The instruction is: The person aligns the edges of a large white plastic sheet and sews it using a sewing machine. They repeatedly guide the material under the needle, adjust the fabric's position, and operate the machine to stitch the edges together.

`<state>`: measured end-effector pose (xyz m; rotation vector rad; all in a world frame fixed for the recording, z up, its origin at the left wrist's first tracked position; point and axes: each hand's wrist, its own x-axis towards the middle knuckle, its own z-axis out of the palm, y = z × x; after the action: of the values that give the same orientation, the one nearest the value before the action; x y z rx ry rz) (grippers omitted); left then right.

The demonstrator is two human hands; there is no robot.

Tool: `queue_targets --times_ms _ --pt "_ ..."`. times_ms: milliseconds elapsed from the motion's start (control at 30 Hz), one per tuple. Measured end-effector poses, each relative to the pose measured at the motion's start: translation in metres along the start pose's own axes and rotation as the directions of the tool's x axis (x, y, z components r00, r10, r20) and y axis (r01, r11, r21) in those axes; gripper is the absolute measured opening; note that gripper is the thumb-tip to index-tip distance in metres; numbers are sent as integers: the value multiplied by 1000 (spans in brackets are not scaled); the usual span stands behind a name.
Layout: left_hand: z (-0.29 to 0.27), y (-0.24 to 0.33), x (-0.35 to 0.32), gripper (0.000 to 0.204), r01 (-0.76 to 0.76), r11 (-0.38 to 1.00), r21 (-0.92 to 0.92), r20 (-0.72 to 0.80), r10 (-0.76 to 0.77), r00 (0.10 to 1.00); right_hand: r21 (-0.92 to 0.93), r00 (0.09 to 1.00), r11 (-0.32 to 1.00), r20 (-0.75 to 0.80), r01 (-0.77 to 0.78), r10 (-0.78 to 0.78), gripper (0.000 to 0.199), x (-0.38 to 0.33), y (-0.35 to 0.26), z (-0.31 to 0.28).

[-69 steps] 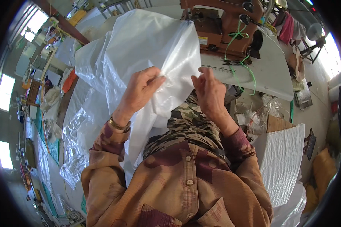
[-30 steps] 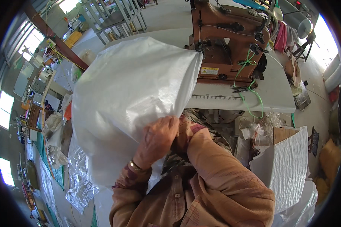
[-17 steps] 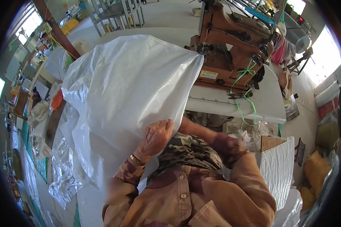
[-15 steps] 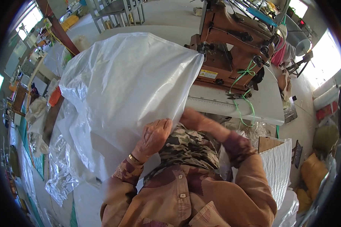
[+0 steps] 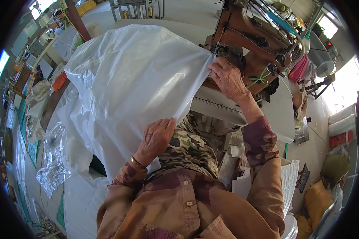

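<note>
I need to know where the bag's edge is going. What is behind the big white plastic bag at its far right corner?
A brown sewing machine stands behind the white plastic bag, where the right hand holds the corner. The left hand grips the near edge. The needle area is covered.

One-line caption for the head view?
Left hand and right hand hold a white plastic bag at a brown sewing machine.

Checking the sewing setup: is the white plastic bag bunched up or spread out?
Spread out. The white plastic bag is stretched between the left hand and the right hand at the sewing machine.
</note>
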<state>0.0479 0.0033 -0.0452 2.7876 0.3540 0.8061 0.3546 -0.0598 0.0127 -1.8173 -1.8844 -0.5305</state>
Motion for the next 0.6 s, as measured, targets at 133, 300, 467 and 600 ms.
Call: queue_targets --times_ms 133,300,467,600 --pt "-2 2 -2 17 28 999 -27 -39 -29 999 20 998 998 -32 56 -55 20 -6 6 1" --pt "-8 5 3 19 25 994 -108 -181 -44 983 10 985 992 -119 129 -126 25 -13 11 7" --pt "-13 7 4 18 33 992 -122 -212 -58 976 11 981 990 -136 143 -140 26 -13 14 11" --pt "-12 8 3 16 4 991 -132 -233 -35 972 33 979 985 -120 171 -166 29 -14 18 11"
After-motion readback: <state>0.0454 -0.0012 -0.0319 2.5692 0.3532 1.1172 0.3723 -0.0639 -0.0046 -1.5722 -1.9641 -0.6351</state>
